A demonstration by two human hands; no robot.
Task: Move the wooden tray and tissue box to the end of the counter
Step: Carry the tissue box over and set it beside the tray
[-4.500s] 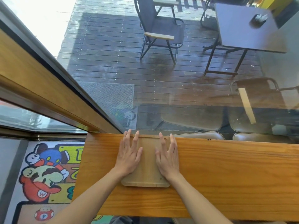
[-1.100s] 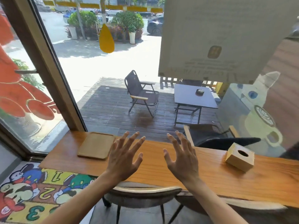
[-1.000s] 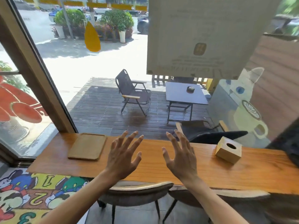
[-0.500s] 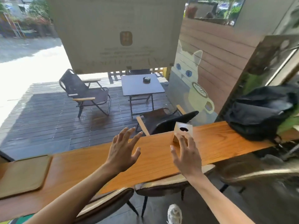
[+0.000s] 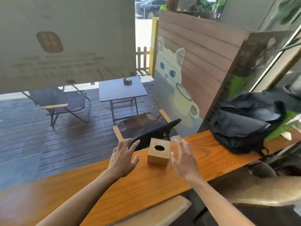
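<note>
A small wooden cube tissue box (image 5: 158, 152) with a round hole on top stands on the long wooden counter (image 5: 114, 190). My left hand (image 5: 123, 158) hovers just left of the box, fingers spread. My right hand (image 5: 184, 158) hovers just right of it, fingers spread too. Neither hand touches the box. The wooden tray is out of view, off to the left.
A black backpack (image 5: 246, 124) lies on the counter to the right of the box, against the window. Padded chair backs (image 5: 156, 212) sit under the counter's near edge. Behind the glass are a deck, folding chairs and a small table (image 5: 122, 90).
My view has swung right along the counter, away from the tray. Both hands have come up to either side of the tissue box, which now sits between them.
</note>
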